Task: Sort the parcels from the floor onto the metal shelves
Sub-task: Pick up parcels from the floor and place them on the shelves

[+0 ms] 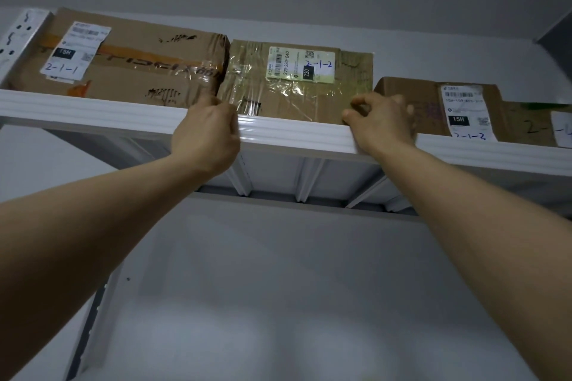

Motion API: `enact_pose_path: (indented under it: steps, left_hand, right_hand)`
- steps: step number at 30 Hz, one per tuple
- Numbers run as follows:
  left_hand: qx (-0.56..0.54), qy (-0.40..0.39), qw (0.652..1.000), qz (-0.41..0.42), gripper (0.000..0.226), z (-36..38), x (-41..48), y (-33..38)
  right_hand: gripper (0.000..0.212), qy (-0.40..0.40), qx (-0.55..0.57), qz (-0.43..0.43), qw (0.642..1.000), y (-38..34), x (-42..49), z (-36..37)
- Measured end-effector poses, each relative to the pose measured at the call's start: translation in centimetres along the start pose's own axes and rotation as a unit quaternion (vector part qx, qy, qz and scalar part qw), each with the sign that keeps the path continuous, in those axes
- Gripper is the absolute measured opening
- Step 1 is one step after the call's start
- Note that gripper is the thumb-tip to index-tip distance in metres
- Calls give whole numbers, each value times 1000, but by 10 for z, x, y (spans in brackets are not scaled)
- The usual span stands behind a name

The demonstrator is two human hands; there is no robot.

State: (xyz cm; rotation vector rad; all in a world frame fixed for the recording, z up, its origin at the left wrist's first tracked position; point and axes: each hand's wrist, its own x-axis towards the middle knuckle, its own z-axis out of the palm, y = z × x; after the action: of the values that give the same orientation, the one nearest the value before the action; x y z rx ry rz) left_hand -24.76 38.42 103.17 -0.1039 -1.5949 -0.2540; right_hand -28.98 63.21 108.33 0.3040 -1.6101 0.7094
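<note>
A bare left forearm [93, 216] and a bare right forearm [483, 201] — both uncovered to the picture's lower edge — lead to a bare left hand [205, 136] and a bare right hand [382, 124], knuckles ridged.

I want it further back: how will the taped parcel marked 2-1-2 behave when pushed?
Probably stiff: the parcel has flat cardboard faces. Its glossy tape may feel slippery. Low and wide on the shelf, it likely won't tip.

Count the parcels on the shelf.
4: large box at left, taped box in the middle, small box right of it, a fourth box cut off at the right edge; more may be hidden.
</note>
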Motion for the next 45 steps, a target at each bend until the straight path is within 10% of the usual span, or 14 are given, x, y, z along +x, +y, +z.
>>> enact_pose_path:
  steps: [15, 31, 45]
  left_hand:
    - [-32, -89, 993, 67, 42, -43, -22, 5]
    - [-78, -213, 974, -19, 19, -153, -162, -103]
    - [-57, -457, 834, -303, 24, -224, -471, -203]
  right_hand:
    - [25, -43, -6, -45, 998, -67, -58, -3]
    - [45, -186, 50, -5, 981, -175, -257, 26]
    - [39, -539, 67, 142, 827, -197, -584, 47]
